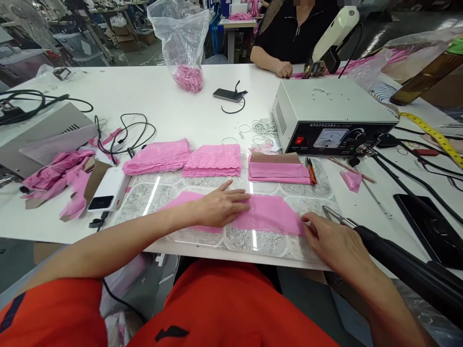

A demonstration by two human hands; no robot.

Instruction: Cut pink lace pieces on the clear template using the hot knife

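While pressing the thin, flat pink fabric strip (269, 212) onto the grey-and-white marbled mat (202, 238) at lower centre, laying the bare left hand (222, 207) palm-down with fingers spread, gripping nothing. Touching the strip's right end with the bare right hand (333, 237), curling thumb and fingers at the corner; cannot tell pinching from merely resting. Working just beside the black-handled, metal-tipped tool (403, 270) at lower right, and below two stacks of scalloped pink lace (213, 160) left of centre.

You wear an orange-red top (220, 303), its short left sleeve (68, 303) dark-striped, its front bearing a dark mark (171, 332). Your left hand (219, 205) and right hand (334, 242) are bare.
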